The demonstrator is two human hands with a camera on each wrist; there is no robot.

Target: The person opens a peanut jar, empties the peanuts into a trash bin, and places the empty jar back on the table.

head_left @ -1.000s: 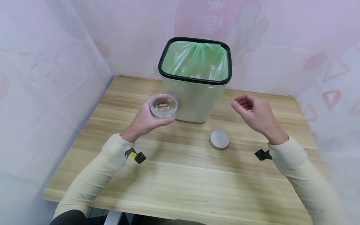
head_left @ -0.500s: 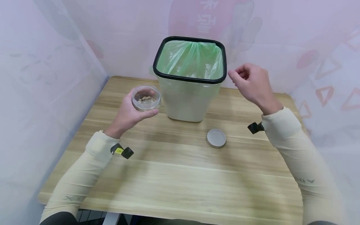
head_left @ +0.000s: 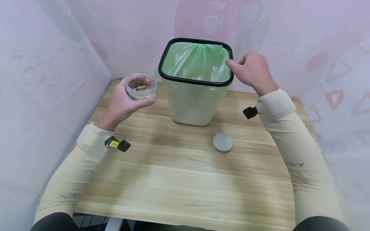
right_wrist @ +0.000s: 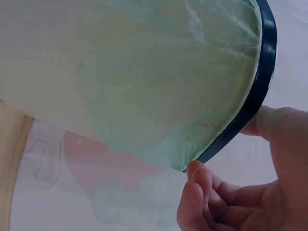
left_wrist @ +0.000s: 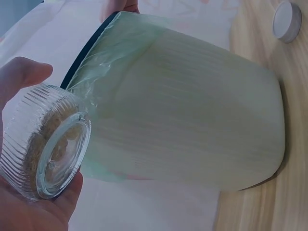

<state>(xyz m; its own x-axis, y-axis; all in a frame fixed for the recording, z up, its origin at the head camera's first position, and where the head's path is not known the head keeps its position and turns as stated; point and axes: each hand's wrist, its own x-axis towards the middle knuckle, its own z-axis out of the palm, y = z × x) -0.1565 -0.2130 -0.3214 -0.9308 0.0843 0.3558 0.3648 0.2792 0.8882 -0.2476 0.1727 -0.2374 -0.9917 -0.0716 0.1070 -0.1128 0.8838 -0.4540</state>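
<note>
My left hand (head_left: 119,101) holds a small ribbed glass jar (head_left: 149,93) to the left of the bin, above the table. The jar is uncovered, and small brownish pieces (head_left: 141,87) lie in its bottom. My right hand (head_left: 252,72) is at the right side of the trash bin (head_left: 193,104), pinching its black rim (head_left: 196,81). The right wrist view shows the thumb over the rim and the curled fingers (right_wrist: 192,202) at its outer side. A green plastic bag (head_left: 199,59) lines the bin and folds down outside it.
A round grey lid (head_left: 222,142) lies on the wooden table (head_left: 179,189), in front of the bin. Printed pale cloth walls (head_left: 289,41) stand close behind the table and along both sides.
My right hand has moved up and inward from above the table to the bin's rim. My left hand has carried the jar left and away from the bin, then a little farther up.
</note>
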